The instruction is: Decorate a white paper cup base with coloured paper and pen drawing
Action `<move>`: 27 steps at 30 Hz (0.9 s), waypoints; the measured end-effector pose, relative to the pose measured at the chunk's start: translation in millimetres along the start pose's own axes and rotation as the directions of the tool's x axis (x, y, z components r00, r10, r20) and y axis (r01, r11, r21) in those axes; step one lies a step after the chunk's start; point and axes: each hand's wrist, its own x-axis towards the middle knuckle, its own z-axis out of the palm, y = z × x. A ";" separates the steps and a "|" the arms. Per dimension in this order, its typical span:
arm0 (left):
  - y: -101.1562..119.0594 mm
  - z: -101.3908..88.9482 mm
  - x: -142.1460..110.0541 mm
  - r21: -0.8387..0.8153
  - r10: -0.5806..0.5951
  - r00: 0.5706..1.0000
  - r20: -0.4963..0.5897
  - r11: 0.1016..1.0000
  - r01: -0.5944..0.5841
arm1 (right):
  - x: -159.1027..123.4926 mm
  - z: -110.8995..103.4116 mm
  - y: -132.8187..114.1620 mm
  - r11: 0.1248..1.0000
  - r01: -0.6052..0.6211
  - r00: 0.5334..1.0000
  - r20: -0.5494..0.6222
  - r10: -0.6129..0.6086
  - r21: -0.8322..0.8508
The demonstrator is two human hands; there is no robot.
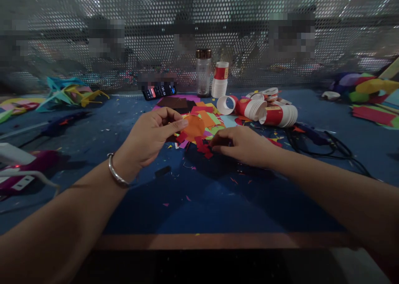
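Observation:
My left hand (156, 132) pinches an orange paper circle (195, 128) between thumb and fingers, above a heap of coloured paper scraps (215, 120). Red zigzag paper strips (202, 145) show at the circle's lower edge; whether they are joined to it I cannot tell. My right hand (238, 145) is curled low over the table, its thumb and index fingertips close together at the right edge of a red strip. A silver bangle (116, 172) circles my left wrist.
Behind the scraps stand a glass bottle (203, 74), stacked paper cups (220, 80) and a phone (159, 92). More cups (279, 116) lie sideways. Black cables (336, 151) run at right; a purple power strip (28, 172) sits left. A perforated metal screen (156, 39) borders the table.

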 end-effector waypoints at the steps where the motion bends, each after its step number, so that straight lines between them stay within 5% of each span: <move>1: -0.1 -0.5 0.9 -0.011 -0.007 1.000 -0.017 1.000 0.007 | 3.9 1.5 -3.5 1.000 0.004 1.000 0.006 -0.004 -0.018; 12: -6.6 -1.5 3.6 -0.039 -0.010 1.000 -0.005 0.999 0.010 | 20.8 20.0 -7.0 0.999 -0.041 0.999 -0.031 0.041 -0.018; 27: -7.0 -0.6 4.7 -0.080 -0.057 0.996 -0.062 0.995 0.052 | 7.1 7.8 1.4 0.999 -0.028 0.999 -0.043 0.026 -0.037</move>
